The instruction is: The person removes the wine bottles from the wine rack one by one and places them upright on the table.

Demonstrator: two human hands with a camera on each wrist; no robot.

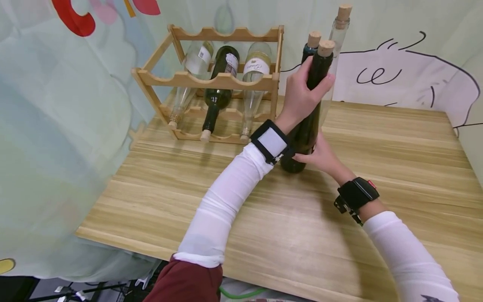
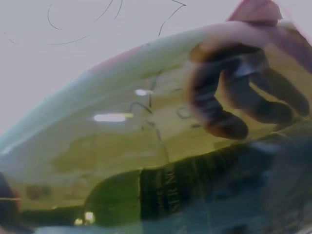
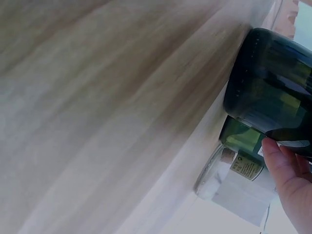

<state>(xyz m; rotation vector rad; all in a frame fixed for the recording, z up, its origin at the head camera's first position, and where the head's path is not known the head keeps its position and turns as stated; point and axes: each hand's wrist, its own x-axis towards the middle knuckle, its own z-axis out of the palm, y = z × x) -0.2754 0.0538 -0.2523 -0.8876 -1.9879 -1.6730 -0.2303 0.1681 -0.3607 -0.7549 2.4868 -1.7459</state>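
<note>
My left hand [image 1: 299,92] grips a corked dark green wine bottle [image 1: 306,132] by its neck. Low on the same bottle, my right hand [image 1: 323,155] holds its body; the right wrist view shows the thumb [image 3: 279,163] against the dark glass [image 3: 270,80]. The bottle leans slightly, and whether its base touches the table I cannot tell. Just behind it stand a second dark bottle with a cork [image 1: 314,39] and a clear corked bottle [image 1: 338,33]. Greenish glass [image 2: 112,141] fills the left wrist view, with blurred dark finger shapes across it.
A wooden wine rack [image 1: 211,80] stands at the back left of the wooden table [image 1: 396,167]. Lying in it, necks toward me, are a clear bottle [image 1: 196,63], a dark green bottle [image 1: 219,94] and another clear bottle [image 1: 254,90]. A printed curtain [image 1: 407,79] hangs behind.
</note>
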